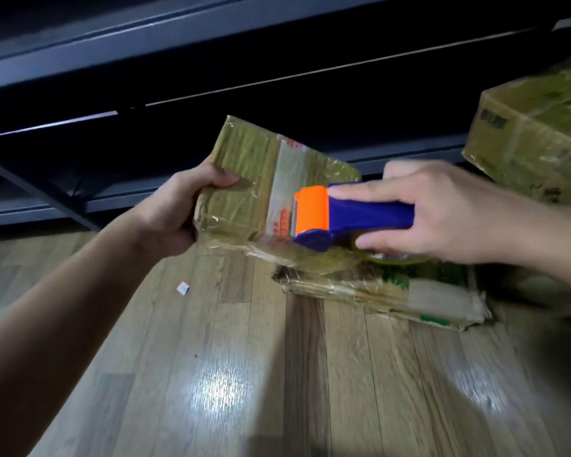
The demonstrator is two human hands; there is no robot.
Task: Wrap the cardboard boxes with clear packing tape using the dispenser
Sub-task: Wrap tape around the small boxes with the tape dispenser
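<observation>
Nearest to me lies the pale wood-plank floor (211,374) with two bright patches of glare, and on it, to the left, a small white scrap of paper (182,287). Beyond that I see a flattened, tape-covered cardboard package with green print (393,291) lying on the planks.

Above it my hands are at work, well apart. My left hand (178,209) grips the left edge of a flat brown cardboard box wrapped in shiny clear tape (244,179), thumb on the top face and fingers beneath, holding it tilted. Its near right corner overlaps the flattened package; I cannot tell whether they touch. My right hand (442,209) is wrapped around the handle of the blue plastic tape dispenser with an orange head (343,212), index finger stretched along the top. The orange head sits against the box's top face, on a clear strip with red print.

Farther right stands a larger taped cardboard carton (534,140). Behind everything runs a dark metal shelf frame (112,70).
</observation>
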